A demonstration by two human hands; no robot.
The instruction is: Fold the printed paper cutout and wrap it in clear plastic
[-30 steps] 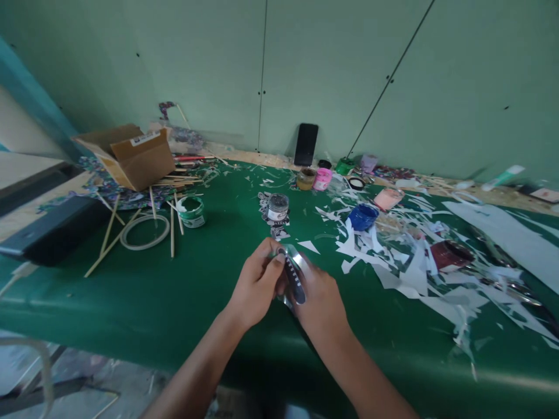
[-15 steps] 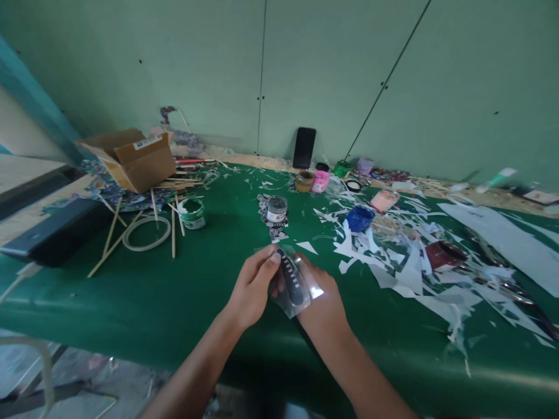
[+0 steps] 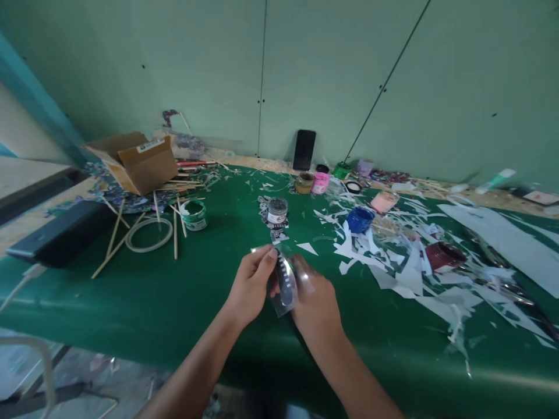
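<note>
A clear plastic sheet with a long black shape and white marks point(image 3: 286, 284) is held up over the front of the green table. My left hand point(image 3: 251, 279) is closed on its upper left edge, thumb on top. My right hand point(image 3: 318, 297) is curled at the sheet's right side, partly behind it. Those fingertips are hidden, and what they hold cannot be made out. Beyond the hands, a small lidded jar point(image 3: 277, 210) stands on black-and-white printed scraps point(image 3: 279, 234).
White paper scraps point(image 3: 406, 273), a blue paint jar point(image 3: 359, 220) and a dark red jar point(image 3: 445, 256) lie to the right. On the left are a green paint jar point(image 3: 193, 215), wooden sticks point(image 3: 176, 238) and a cardboard box point(image 3: 148, 166). A phone point(image 3: 304, 149) leans on the wall.
The plastic sheet has turned more upright and shifted slightly left. My right hand has moved a little left, its fingers more bent. My left hand keeps its grip.
</note>
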